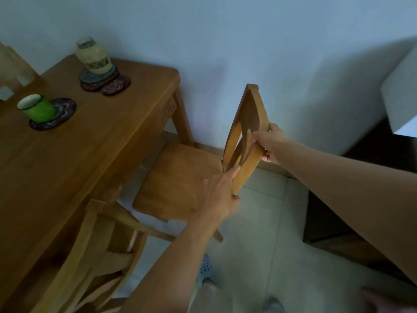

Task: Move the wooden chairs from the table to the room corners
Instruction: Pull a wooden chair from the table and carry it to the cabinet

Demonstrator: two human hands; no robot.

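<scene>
A wooden chair (180, 177) stands at the end of the wooden table (90, 141), its seat partly tucked under the tabletop and its backrest toward the wall. My left hand (220, 195) grips the near lower edge of the backrest. My right hand (269, 143) grips the far side of the same backrest, fingers wrapped around the top rail. A second wooden chair (94, 256) sits at the table's near side, at the lower left, with only its backrest showing.
On the table are a green mug (37, 108) on a dark coaster, and a wrapped glass jar (93, 56) on stacked coasters. A pale wall runs behind. Dark furniture (334, 222) stands at right on the tiled floor (259, 233). My slippered feet show below.
</scene>
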